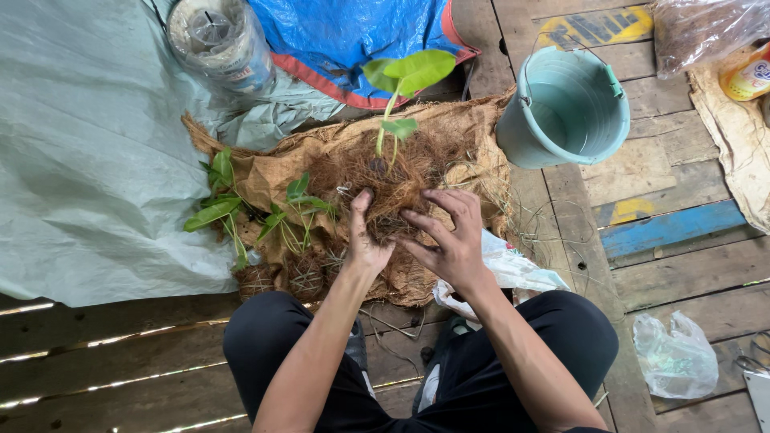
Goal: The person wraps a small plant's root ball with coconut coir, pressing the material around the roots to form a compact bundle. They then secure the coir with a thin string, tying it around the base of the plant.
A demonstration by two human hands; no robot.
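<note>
At frame centre, both hands press on a ball of fibre (397, 188) holding a seedling (405, 76): left hand (365, 244) on its left side, right hand (453, 240) on its right. The ball sits on a sheet of sacking (473, 132) spread over the plank floor (682, 281). Left of the ball, smaller wrapped seedlings (265, 220) lie on the same sacking. A tarpaulin (88, 160) fills the left of the frame. A bucket (565, 108) stands upper right of the sacking. A plastic bag (674, 357) lies lower right.
</note>
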